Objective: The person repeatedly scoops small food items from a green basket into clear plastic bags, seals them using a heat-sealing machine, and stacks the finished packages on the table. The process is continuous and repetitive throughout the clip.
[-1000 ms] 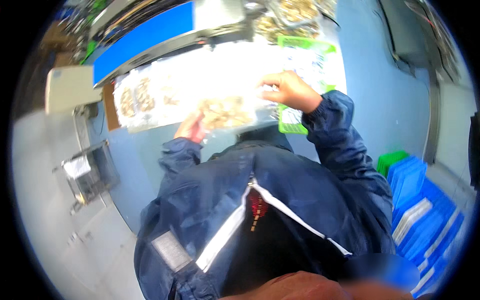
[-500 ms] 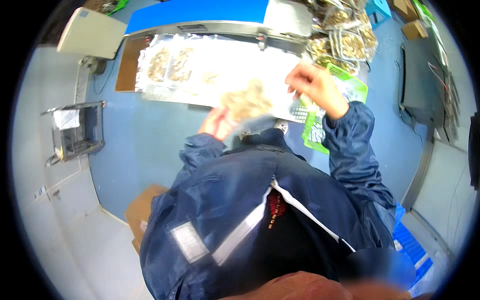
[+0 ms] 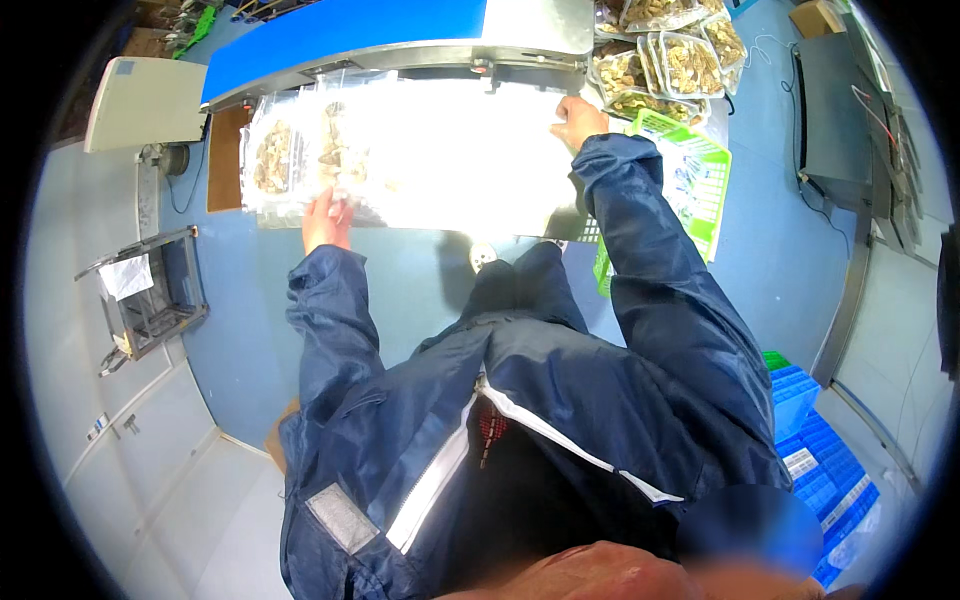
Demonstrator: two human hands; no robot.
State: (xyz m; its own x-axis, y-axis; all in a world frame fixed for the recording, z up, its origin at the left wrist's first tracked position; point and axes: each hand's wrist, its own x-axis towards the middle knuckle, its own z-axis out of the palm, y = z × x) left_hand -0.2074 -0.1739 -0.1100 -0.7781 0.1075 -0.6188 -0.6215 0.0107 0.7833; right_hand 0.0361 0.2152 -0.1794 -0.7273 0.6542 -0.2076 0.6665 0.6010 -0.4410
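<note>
Both arms of a person in a navy jacket [image 3: 600, 390] stretch forward to a brightly lit white surface [image 3: 460, 165], where clear bags of tan and brown pieces lie side by side at the left end. The left hand [image 3: 328, 224] is at the surface's near edge, its fingers over the lower end of the right-hand bag [image 3: 334, 140] of the pair; whether they pinch the plastic cannot be told. Just beside it lies the left-hand bag [image 3: 272, 158]. The right hand [image 3: 584, 123], well apart from the other, is near the surface's right end, its fingers bent together toward the palm; glare makes it impossible to tell whether they hold anything. A green basket [image 3: 721, 180] stands partly behind the right forearm, its contents washed out by light. Beyond it, filled clear packs [image 3: 690, 65] are heaped beside the metal end of a machine whose flat blue belt [image 3: 350, 45] runs along the surface's far side. At left, a metal stand [image 3: 182, 312] bears a white sheet [image 3: 127, 277]; blue crates [image 3: 815, 465] are stacked at lower right.
</note>
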